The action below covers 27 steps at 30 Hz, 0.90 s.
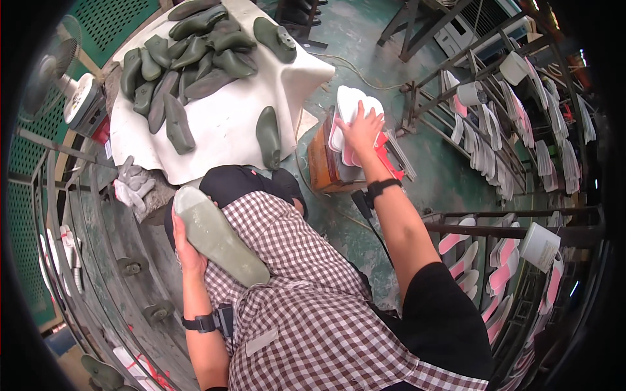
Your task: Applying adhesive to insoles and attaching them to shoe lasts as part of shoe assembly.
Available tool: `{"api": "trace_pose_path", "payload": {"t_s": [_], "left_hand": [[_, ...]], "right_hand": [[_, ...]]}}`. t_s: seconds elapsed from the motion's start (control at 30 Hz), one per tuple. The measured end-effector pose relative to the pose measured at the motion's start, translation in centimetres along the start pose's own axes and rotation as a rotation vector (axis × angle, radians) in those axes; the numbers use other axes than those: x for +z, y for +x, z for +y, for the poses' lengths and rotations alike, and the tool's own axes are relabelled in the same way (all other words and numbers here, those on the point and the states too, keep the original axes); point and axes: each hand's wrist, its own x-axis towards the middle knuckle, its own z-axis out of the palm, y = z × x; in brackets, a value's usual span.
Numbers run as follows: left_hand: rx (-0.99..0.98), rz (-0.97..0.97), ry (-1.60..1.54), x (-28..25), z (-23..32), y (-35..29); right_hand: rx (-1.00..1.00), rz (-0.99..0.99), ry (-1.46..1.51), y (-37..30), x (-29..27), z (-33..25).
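My left hand grips a green shoe last along its side, and the last lies sole up across my lap. Its toe end looks paler than the rest. Out to the right, my right hand reaches down onto a pile of white insoles with pink undersides. The fingers are spread over the top ones, and no insole is lifted off. Under the insoles stands a brown box, with a red piece beside it.
Many green lasts are heaped on a white-covered table ahead; a single last lies near its edge. Metal racks holding insoles line the right. A fan and grey gloves are at left.
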Motion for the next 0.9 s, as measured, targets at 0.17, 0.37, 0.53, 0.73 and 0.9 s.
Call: {"api": "trace_pose_path", "payload": {"t_s": [0.17,0.37,0.53,0.73,0.9], "left_hand": [[0.012,0.014,0.028,0.4,0.3,-0.2],[-0.004,0.005,0.007,0.3,0.4,-0.4],[0.006,-0.023,0.022,0.9,0.3,0.2],[0.013,0.01,0.011,0.8,0.5,0.0],[-0.02,0.005,0.045,1.3,1.0,0.6]], "right_hand": [[0.213,-0.123,-0.044,1.1,-0.8,-2.3],[0.225,-0.235,0.2,1.8,-2.1,-1.2],[0.201,0.015,0.434,4.0,-0.6,3.7],[-0.25,-0.039,0.713,-1.4,-5.1,-6.3],[-0.474,-0.296,0.797,-4.6,3.4,-12.3]]}}
